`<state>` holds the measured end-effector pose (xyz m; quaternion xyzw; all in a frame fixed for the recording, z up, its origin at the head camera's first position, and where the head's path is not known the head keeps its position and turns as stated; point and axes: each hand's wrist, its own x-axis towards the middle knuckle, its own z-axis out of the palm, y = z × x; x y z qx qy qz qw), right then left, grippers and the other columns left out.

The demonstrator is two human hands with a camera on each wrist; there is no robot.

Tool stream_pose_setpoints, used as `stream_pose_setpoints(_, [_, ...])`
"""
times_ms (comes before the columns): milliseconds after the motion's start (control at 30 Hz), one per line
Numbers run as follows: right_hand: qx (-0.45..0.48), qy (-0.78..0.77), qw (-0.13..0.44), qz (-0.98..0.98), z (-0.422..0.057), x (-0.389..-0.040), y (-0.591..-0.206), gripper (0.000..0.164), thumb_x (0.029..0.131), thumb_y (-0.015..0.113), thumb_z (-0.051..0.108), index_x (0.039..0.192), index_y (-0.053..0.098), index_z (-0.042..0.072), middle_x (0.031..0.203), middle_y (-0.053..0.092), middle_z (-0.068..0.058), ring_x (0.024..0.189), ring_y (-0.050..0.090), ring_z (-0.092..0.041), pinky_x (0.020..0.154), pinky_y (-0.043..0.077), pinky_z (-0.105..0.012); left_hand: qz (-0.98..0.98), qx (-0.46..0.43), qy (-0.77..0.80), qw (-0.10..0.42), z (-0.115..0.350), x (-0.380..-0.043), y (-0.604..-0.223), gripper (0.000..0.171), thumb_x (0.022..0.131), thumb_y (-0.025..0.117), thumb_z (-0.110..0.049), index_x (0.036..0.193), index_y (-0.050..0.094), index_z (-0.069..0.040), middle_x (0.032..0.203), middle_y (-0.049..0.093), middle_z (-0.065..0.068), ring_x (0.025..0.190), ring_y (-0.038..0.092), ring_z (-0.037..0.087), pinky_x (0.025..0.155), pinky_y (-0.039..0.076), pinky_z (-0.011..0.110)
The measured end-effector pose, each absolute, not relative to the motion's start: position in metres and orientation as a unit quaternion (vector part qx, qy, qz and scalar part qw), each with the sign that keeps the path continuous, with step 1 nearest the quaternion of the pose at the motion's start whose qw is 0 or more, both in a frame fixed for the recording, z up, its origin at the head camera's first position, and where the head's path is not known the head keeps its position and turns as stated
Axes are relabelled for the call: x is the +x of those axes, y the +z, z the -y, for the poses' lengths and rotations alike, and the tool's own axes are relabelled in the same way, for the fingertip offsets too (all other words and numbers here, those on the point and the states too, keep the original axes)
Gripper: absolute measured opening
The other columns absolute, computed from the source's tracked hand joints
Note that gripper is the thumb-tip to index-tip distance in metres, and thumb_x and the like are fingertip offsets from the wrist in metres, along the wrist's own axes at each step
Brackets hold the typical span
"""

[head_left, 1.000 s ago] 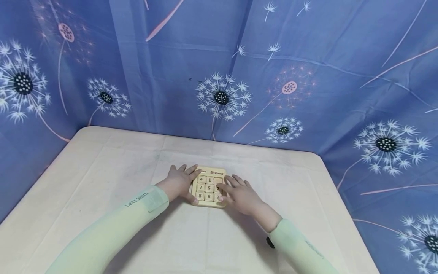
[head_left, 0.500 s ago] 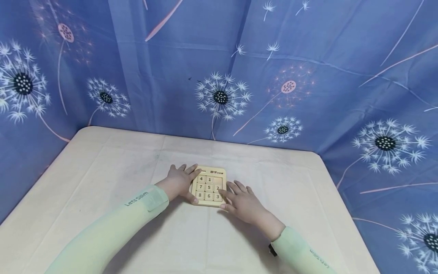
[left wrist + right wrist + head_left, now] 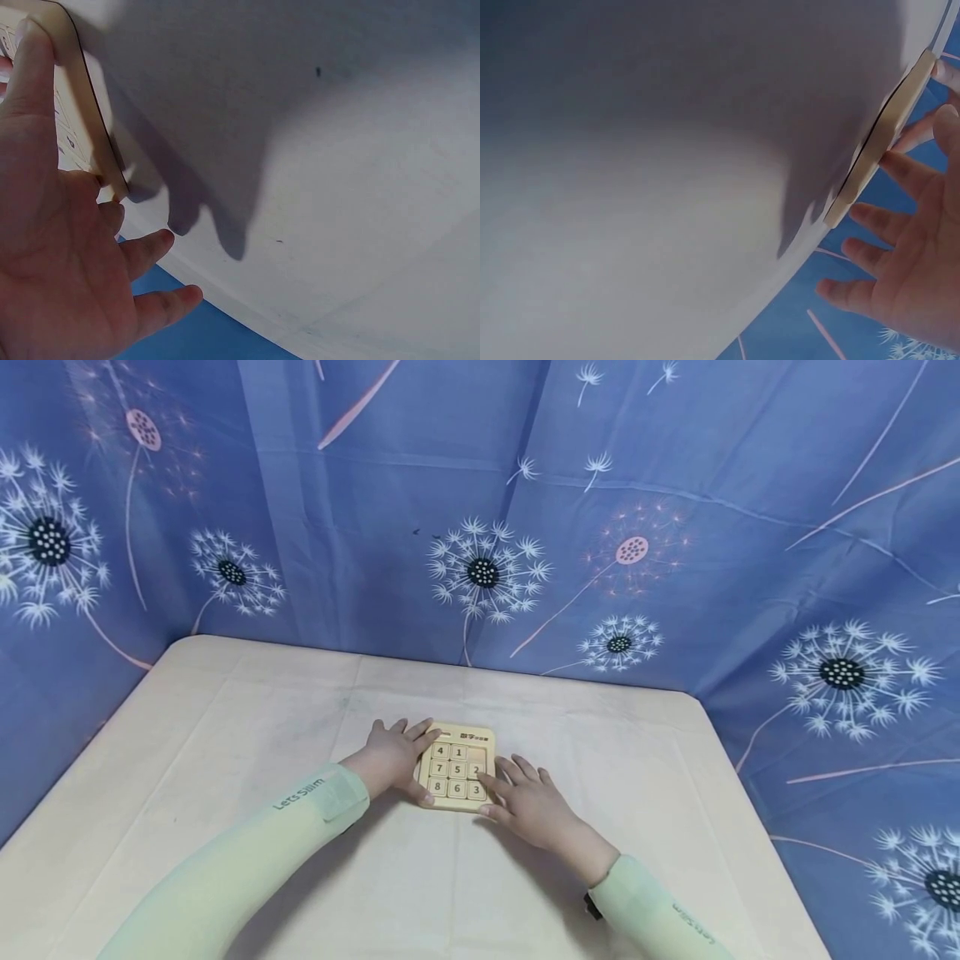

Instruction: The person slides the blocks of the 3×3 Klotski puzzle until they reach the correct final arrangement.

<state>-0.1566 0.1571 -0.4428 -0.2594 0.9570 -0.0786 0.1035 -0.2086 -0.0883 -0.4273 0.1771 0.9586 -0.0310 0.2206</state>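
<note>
A yellow number slide puzzle point(image 3: 456, 805) lies flat on the table, its square tiles showing digits. The slot at the upper right of its grid holds no tile; below it sit the tile marked 2 point(image 3: 474, 769) and the tile marked 3 point(image 3: 476, 790). With fingers spread, my left hand point(image 3: 392, 756) rests along the puzzle's left side, thumb on the lower left corner and index finger at the top edge. My right hand point(image 3: 536, 806) is at the right side, its index fingertip at the tile marked 2 and its thumb near the lower right corner.
A pale cloth covers the table point(image 3: 300, 860). Behind and at both sides hangs a blue curtain point(image 3: 360, 568) with dandelion prints. Light green sleeves point(image 3: 247, 852) cover both forearms.
My right hand has drawn back a little to the right, uncovering the tiles marked 2 and 3. My left hand and the puzzle have stayed in place.
</note>
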Motion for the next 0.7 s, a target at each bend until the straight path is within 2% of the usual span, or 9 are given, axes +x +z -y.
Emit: stream_pose_setpoints(700, [-0.25,-0.093,0.102,-0.958,-0.155,-0.168,-0.445,0.054,0.102,0.054,0.048,0.148,0.056,0.019,0.161,0.042,-0.021,0.151,0.034,-0.05,0.116,0.033,-0.075,-0.958,0.173,-0.022,0.226,0.088,-0.209,-0.427,0.116,0.075,0.076,-0.073,0.165,0.023,-0.022,0.175,0.016,0.001,0.159,0.025,0.039,0.126,0.026,0.066])
